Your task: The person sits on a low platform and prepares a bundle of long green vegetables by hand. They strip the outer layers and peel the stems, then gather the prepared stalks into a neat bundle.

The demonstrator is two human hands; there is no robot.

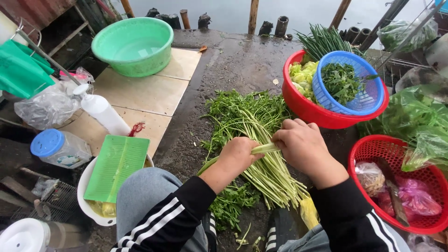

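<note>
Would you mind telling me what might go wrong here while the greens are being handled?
The stalk gripped between the left hand and right hand might snap unevenly. The loose bunch of greens lies on wet, dark ground and could pick up grit.

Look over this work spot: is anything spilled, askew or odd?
Little stands out. Loose green scraps lie scattered on the wet ground by the shoes, below the herb pile, and the green board sits tilted across a white bowl.
</note>
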